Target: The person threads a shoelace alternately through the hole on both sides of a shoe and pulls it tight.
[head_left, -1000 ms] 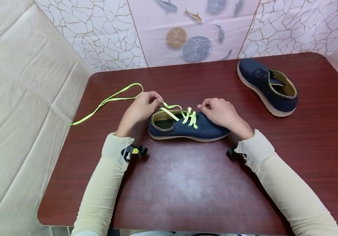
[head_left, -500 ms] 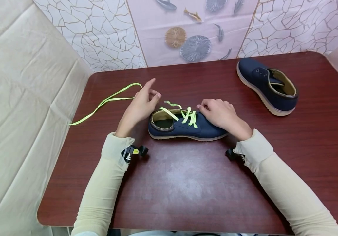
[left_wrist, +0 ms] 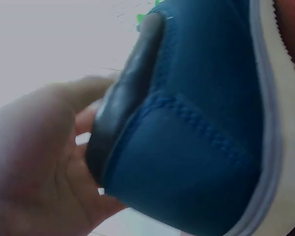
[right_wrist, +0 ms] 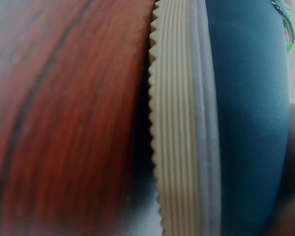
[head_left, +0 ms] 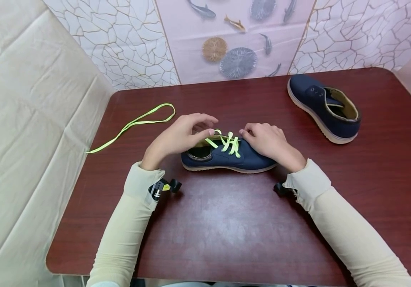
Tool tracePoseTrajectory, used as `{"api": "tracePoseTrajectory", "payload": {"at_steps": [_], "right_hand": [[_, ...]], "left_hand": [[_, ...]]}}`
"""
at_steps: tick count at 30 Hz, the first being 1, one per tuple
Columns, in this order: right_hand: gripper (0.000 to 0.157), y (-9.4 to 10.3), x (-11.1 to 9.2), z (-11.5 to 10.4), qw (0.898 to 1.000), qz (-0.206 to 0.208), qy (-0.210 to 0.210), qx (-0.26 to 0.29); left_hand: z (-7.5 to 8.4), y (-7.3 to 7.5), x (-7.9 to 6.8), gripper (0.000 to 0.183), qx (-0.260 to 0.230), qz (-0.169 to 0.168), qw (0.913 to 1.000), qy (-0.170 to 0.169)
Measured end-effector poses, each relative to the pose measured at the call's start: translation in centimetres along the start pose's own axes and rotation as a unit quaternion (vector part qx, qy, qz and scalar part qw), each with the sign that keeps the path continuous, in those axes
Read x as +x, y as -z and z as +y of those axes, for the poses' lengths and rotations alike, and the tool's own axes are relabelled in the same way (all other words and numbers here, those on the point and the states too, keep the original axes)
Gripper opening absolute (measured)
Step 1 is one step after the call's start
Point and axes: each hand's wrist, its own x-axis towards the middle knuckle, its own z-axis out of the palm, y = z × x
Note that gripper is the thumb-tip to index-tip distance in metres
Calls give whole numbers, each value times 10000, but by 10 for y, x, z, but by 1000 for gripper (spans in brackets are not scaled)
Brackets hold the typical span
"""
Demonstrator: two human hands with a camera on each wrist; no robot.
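Note:
A navy lace-up shoe [head_left: 223, 159] lies on the table, toe to the right, in the head view. Neon-yellow shoelace [head_left: 232, 143] crosses its eyelets, and a free length reaches back over the opening. My left hand [head_left: 182, 133] hovers over the heel opening, fingers loosely extended toward the laces and partly covering that length. In the left wrist view, the shoe's heel [left_wrist: 187, 162] hides part of the hand. My right hand [head_left: 270, 139] grips the toe, fingers bent over its far side; the right wrist view shows the sole's ridged edge [right_wrist: 174, 118].
A second navy shoe [head_left: 323, 107], with bare eyelets, stands at the back right of the red-brown table [head_left: 227, 231]. Another neon-yellow lace [head_left: 130, 123] lies doubled at the back left. A patterned cloth wall [head_left: 137, 48] borders the back.
My left hand let go of the lace end, lifted with spread fingers, then moved right over the shoe opening toward the laces. My right hand stays on the toe.

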Motion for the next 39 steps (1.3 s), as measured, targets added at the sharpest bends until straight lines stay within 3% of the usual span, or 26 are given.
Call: {"api": "tracePoseTrajectory", "payload": {"at_steps": [4,9,19,28,34,39], "right_hand": [[34,0,0,-1,10000,-43,-47,-30],[34,2,0,-2,9999,-98,-42,-47],[33,0,1,-3,9999,11,72,-88],[34,-2,-2,-1,9999,56,49,-127],[34,0,-1,-2,9999,81,87,-111],[31,9,-1,-1,9989,122,290,335]], "left_hand": [[2,-7,3,35,10,-321,9992,-225],[0,-9,3,31,109,-425,9989,-133],[-18,-15,4,35,191,-310,9991,200],[-16,-20,7,37,308,-172,9983,455],[-12,-22,8,28,646,-159,9974,261],[-10,-22,9,22,1098,-307,9930,308]]}}
